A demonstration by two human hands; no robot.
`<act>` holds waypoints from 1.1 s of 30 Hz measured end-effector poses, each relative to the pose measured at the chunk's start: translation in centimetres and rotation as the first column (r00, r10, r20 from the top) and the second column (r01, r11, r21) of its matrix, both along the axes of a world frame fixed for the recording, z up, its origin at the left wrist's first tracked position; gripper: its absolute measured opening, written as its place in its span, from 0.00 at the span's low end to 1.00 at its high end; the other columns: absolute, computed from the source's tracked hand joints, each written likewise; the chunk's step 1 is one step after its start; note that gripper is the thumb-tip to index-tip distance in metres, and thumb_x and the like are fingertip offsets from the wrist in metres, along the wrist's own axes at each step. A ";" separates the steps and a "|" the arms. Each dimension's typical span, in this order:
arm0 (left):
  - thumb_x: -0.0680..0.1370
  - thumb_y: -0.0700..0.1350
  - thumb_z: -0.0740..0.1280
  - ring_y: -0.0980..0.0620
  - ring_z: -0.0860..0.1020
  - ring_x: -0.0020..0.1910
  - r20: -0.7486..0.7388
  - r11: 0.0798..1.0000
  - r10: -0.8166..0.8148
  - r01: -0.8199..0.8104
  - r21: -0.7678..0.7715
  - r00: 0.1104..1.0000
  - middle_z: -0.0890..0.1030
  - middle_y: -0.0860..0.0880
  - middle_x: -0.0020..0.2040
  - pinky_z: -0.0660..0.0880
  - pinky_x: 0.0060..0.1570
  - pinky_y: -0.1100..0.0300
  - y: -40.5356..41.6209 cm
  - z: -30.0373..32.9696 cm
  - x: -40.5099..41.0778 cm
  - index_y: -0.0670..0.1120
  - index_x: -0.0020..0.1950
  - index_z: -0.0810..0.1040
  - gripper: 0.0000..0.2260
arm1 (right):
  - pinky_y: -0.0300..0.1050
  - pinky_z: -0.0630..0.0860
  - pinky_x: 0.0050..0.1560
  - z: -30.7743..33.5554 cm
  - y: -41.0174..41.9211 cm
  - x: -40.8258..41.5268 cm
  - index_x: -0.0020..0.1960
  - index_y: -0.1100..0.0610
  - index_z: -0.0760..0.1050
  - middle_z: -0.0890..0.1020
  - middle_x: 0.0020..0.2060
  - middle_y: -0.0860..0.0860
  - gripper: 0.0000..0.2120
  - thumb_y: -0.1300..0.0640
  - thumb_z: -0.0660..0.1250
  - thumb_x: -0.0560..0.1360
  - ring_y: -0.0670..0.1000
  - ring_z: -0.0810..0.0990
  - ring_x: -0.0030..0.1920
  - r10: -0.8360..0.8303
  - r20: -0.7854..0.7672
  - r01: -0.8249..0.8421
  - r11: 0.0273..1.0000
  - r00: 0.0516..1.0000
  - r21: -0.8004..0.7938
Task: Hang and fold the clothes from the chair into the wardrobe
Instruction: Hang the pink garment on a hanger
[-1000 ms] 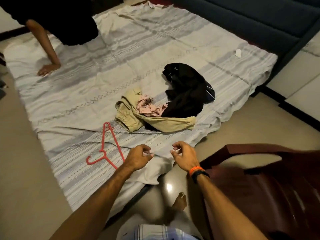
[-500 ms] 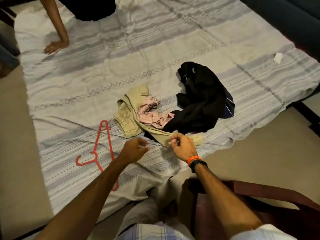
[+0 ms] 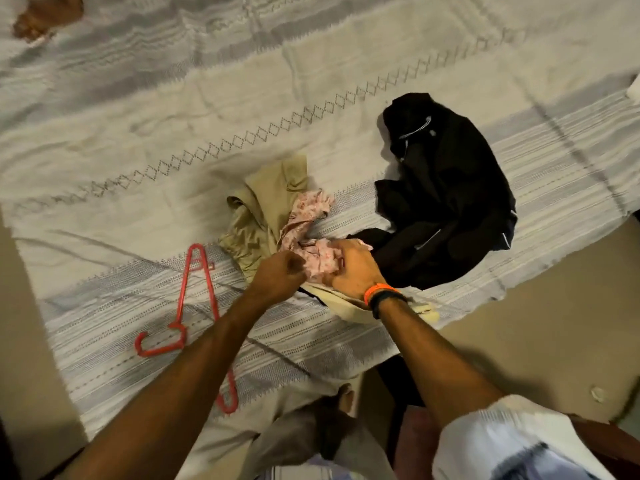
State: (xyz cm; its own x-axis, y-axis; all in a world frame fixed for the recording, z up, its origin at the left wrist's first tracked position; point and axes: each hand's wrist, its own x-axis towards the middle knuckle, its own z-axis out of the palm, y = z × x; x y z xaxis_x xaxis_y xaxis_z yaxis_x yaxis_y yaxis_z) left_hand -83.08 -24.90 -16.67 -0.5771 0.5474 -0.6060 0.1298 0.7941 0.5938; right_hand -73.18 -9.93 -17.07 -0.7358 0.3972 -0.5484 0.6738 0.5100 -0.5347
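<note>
A crumpled pink patterned garment (image 3: 308, 216) lies on top of a beige garment (image 3: 263, 206) on a striped white bedsheet (image 3: 138, 140) spread on the floor. My left hand (image 3: 277, 275) and my right hand (image 3: 353, 268), which wears an orange and black wristband, are both closed on the near end of the pink garment. A black garment (image 3: 446, 188) lies heaped just to the right, touching the pile. A red plastic hanger (image 3: 188, 299) lies flat on the sheet to the left, partly hidden under my left forearm.
Another person's hand (image 3: 45, 17) rests on the sheet at the far left corner. Bare tan floor (image 3: 540, 323) lies to the right of the sheet. A dark red chair edge (image 3: 606, 441) shows at bottom right. My foot (image 3: 343, 396) stands at the sheet's near edge.
I have leaned in over the sheet. Both hands moved forward from the sheet's near edge onto the pile and closed on the pink garment.
</note>
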 end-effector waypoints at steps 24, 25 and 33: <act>0.77 0.38 0.70 0.52 0.79 0.49 0.356 0.854 0.253 -0.381 0.355 0.899 0.78 0.44 0.56 0.76 0.36 0.64 1.3 8.3 2.3 0.41 0.64 0.71 0.17 | 0.49 0.79 0.54 8.7 -0.5 3.5 0.53 0.61 0.80 0.85 0.44 0.54 0.13 0.61 0.56 0.82 0.54 0.83 0.47 -0.808 0.015 0.437 0.303 0.589 -0.847; 0.78 0.38 0.69 0.53 0.79 0.46 0.375 0.849 0.246 -0.385 0.362 0.894 0.79 0.45 0.53 0.76 0.33 0.66 1.3 9.1 2.9 0.41 0.63 0.72 0.14 | 0.50 0.79 0.55 9.5 -0.8 4.2 0.54 0.61 0.79 0.85 0.46 0.55 0.14 0.60 0.56 0.82 0.55 0.84 0.48 -0.825 0.036 0.409 0.241 0.564 -0.880; 0.77 0.43 0.70 0.52 0.83 0.41 0.381 0.762 0.246 -0.421 0.493 0.891 0.85 0.47 0.45 0.80 0.37 0.59 -2.7 13.9 9.7 0.43 0.52 0.80 0.06 | 0.50 0.81 0.50 15.1 -5.2 11.5 0.56 0.63 0.78 0.84 0.46 0.58 0.15 0.59 0.55 0.81 0.56 0.83 0.48 -0.826 -0.079 0.203 0.227 0.558 -0.952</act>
